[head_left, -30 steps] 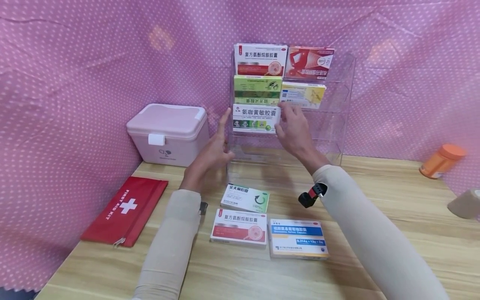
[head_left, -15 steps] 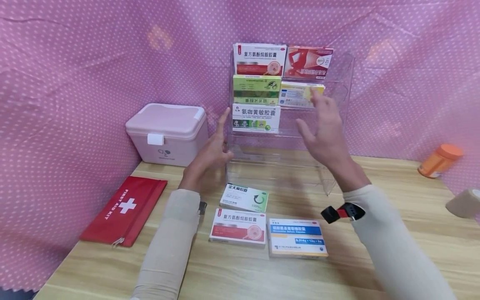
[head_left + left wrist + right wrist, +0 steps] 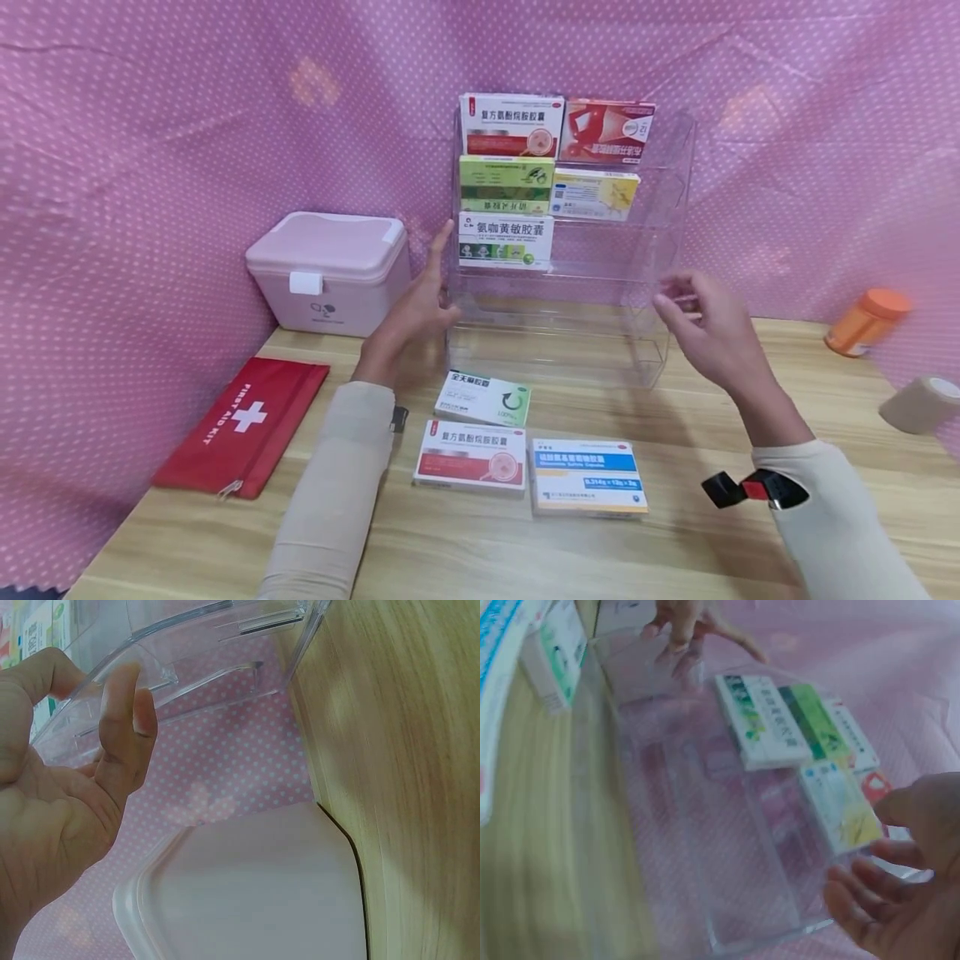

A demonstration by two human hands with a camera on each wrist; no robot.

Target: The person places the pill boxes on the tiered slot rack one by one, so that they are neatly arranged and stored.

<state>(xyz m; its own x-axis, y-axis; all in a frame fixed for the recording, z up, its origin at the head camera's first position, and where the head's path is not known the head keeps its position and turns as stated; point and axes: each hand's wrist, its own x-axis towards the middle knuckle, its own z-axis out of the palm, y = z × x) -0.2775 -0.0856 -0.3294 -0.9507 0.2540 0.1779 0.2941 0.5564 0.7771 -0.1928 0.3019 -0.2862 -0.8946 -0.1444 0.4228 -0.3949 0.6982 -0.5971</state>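
- Standing at the back of the wooden table (image 3: pixel 750 533), against the pink dotted cloth (image 3: pixel 150 125), is a clear acrylic tiered rack (image 3: pixel 637 333) with five medicine boxes in its upper tiers.
- The left hand (image 3: pixel 416 308) rests with straight fingers against the rack's left wall, gripping nothing; the left wrist view shows thumb and fingers (image 3: pixel 124 720) lying flat along the clear edge (image 3: pixel 195 645), a contact the head view only hints at.
- The right hand (image 3: pixel 708 333) hovers by the rack's right side, fingers loosely bent and relaxed; whether it touches the wall cannot be told. In the right wrist view the fingertips (image 3: pixel 855 889) sit just beside the rack's corner, holding nothing.
- In the rack: a red-and-white box (image 3: pixel 512 123) and a red box (image 3: pixel 607 131) on top, a green box (image 3: pixel 506 183) and a yellow-and-white box (image 3: pixel 594 194) below, a white box with a green strip (image 3: pixel 505 241) on the third tier's left. The lower tiers and the third tier's right side are bare.
- The right wrist view, blurred, looks through the rack from behind its right side, with the left hand (image 3: pixel 686 626) seen beyond.
- On the table before the rack lie a green-and-white box (image 3: pixel 482 398), a second red-and-white box (image 3: pixel 470 455) and a blue-and-white box (image 3: pixel 588 477).
- A pink case (image 3: pixel 330 271) stands just left of the left hand, a red first aid pouch (image 3: pixel 240 425) nearer the front.
- Far right sit an orange bottle (image 3: pixel 866 321) and a beige roll (image 3: pixel 918 404).
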